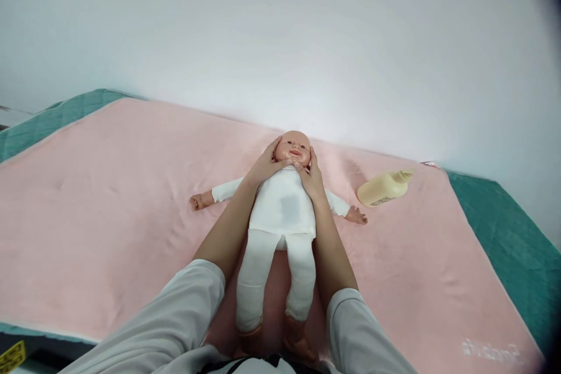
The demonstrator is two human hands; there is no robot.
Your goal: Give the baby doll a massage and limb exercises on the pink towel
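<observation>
A baby doll in a white top and white leggings lies on its back, head toward the wall and feet toward me. Its arms are spread out to both sides. My left hand cups one side of the doll's head, with the thumb under the chin. On the other side, my right hand holds the cheek, its thumb also near the chin. The fingertips behind the head are partly hidden. A faint grey square marks the front of the doll's top.
Under the doll is a pink blanket, spread over a green quilted cover. To the right of the doll, a pale yellow pump bottle lies on its side. A white wall rises behind the blanket's far edge.
</observation>
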